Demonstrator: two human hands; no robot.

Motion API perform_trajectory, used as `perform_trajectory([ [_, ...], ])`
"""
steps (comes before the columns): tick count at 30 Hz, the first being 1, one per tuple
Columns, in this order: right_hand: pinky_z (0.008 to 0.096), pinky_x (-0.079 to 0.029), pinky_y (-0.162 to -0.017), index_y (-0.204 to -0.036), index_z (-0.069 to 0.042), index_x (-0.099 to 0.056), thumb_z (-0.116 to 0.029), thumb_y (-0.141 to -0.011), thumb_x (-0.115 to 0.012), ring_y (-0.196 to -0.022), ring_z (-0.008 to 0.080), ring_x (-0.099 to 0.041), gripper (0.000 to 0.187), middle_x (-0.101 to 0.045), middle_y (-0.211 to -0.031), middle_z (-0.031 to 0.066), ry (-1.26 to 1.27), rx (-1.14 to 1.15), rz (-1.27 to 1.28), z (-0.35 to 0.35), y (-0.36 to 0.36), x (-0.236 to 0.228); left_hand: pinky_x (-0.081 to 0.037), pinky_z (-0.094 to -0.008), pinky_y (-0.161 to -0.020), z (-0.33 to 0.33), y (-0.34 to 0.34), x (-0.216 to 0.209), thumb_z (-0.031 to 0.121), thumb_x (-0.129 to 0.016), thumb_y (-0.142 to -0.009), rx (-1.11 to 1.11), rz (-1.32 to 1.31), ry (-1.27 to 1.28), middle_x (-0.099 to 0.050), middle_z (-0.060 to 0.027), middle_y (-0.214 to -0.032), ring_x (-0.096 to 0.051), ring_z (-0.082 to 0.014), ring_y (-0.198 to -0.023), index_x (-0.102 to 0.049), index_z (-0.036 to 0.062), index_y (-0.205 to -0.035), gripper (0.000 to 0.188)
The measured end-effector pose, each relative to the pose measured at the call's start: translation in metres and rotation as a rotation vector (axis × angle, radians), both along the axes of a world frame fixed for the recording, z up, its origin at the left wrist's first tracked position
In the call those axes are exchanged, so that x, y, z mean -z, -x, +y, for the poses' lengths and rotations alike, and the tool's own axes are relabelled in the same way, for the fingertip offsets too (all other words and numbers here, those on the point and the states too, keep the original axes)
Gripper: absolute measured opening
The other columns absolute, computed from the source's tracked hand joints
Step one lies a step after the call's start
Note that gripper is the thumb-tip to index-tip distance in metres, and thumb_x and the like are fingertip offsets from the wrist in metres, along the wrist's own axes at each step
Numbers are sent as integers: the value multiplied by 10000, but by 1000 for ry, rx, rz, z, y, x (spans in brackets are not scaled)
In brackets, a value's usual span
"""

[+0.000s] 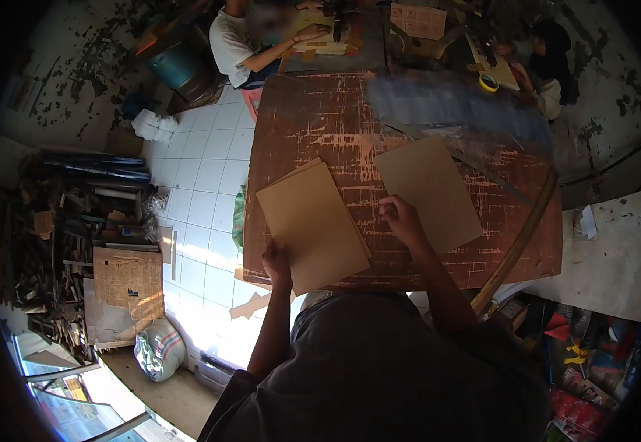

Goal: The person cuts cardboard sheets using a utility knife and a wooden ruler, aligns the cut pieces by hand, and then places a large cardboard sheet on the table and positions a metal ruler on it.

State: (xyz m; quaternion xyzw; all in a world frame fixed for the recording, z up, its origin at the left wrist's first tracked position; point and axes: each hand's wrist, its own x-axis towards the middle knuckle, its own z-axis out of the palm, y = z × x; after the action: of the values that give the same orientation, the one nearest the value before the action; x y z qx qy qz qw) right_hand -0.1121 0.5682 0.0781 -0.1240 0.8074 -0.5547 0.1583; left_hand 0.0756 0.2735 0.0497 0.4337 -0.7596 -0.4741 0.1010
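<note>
Two flat brown cardboard sheets, one slightly offset under the other, lie at a slant on the left of the worn table. My left hand is closed on their left edge, near the table's front left corner. A second piece, a duller brown cardboard sheet, rests to the right. Over its left edge is my right hand, with its fingers curled and the fingertips pressed together. Whatever those fingertips may hold is too small to make out.
The red-brown table carries a clear plastic sheet, a long metal ruler and a wooden strip along its right side. Yellow tape sits at the far right. Two people work beyond. Scrap wood is piled left.
</note>
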Motion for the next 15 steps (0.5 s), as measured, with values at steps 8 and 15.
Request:
perform_trajectory([
  [8,422,-538,-826,-1074,13,-602,-134,-889,-660,-936,328,-680,243,-686,-964,171,-150,-121,45,-54,-42,52,-511,-369,-835,-4,-6,6,98,-607,-856,72,146,25,-726,-159,-1046,-686,-245,-951,-667,3,-1214,376],
  [15,427,-534,-840,-1122,25,-601,-123,-869,-672,-949,345,-677,302,-674,-994,208,-169,-147,19,-61,-39,52,-517,-347,-816,-15,-20,19,118,-643,-876,-72,171,-163,-724,-105,-1057,-677,-211,-914,-662,-15,-1231,380],
])
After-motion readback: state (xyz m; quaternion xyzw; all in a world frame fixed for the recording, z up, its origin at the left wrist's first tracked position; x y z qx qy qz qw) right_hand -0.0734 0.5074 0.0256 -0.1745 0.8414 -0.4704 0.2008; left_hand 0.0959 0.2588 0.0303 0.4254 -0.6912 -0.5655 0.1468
